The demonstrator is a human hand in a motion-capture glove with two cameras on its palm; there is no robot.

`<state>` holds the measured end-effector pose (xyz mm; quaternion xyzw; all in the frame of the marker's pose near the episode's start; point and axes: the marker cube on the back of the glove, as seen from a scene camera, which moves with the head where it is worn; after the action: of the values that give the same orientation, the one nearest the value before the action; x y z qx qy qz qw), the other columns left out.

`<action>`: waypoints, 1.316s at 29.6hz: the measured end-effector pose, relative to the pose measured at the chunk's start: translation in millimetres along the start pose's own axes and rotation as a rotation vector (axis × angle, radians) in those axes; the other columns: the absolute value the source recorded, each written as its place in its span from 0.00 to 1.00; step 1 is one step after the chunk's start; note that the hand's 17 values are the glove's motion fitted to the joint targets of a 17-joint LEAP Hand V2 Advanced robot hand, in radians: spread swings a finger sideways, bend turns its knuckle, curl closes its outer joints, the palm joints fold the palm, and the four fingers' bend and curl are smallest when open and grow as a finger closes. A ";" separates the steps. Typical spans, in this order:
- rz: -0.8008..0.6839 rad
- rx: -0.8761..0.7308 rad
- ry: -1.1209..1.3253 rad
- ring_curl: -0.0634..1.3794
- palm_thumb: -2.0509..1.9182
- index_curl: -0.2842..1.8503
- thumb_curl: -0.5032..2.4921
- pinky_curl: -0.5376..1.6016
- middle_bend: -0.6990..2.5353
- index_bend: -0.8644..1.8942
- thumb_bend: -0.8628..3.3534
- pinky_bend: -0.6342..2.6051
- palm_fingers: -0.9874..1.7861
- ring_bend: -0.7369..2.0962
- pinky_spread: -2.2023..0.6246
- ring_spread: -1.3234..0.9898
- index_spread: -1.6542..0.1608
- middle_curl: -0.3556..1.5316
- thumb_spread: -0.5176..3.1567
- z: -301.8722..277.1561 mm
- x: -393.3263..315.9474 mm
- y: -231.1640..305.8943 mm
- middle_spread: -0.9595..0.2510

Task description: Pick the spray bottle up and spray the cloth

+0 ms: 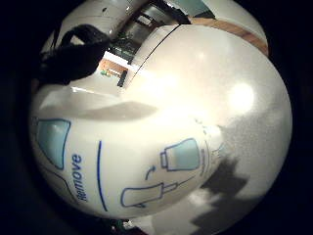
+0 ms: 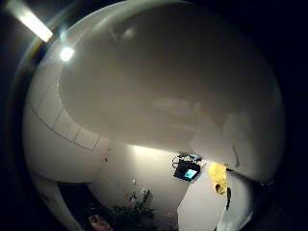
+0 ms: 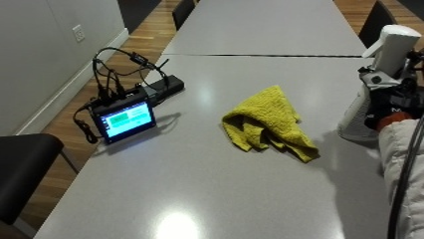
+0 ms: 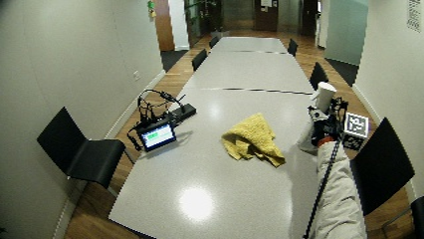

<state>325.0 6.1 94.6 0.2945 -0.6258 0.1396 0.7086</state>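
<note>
Hand (image 3: 392, 107) wraps spray bottle (image 3: 387, 55) at cloth's (image 3: 268, 124) 3 o'clock; smooth plastic likely slick, light, so grip by neck w/ finger on trigger.

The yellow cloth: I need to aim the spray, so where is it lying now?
In the outside view the yellow cloth lies crumpled mid-table, between the small screen and the spray bottle.

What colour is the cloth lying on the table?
The cloth is yellow, crumpled; the outside view shows it best.
</note>
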 end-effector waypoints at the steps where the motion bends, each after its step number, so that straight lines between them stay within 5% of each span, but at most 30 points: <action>1: -0.001 0.003 -0.010 0.31 0.81 0.31 0.35 0.39 0.37 0.38 0.23 0.32 0.70 0.47 0.75 0.50 0.75 0.43 0.32 1.2 -1.5 -1.4 0.68; 13: -0.008 -0.030 -0.009 0.34 0.82 0.34 0.37 0.42 0.36 0.37 0.21 0.30 0.73 0.45 0.71 0.49 0.75 0.44 0.25 60.1 -5.1 -12.1 0.68; 27: -0.731 -0.293 1.080 0.36 0.82 0.35 0.39 0.43 0.35 0.37 0.20 0.28 0.75 0.43 0.70 0.49 0.76 0.46 0.21 116.9 -129.4 -12.6 0.69; 39: -0.841 -0.360 1.270 0.37 0.82 0.35 0.40 0.44 0.34 0.37 0.20 0.28 0.76 0.43 0.70 0.49 0.76 0.47 0.20 145.4 -137.1 6.3 0.68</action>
<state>180.1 -51.6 -30.5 0.2509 0.0506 -0.1023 0.9613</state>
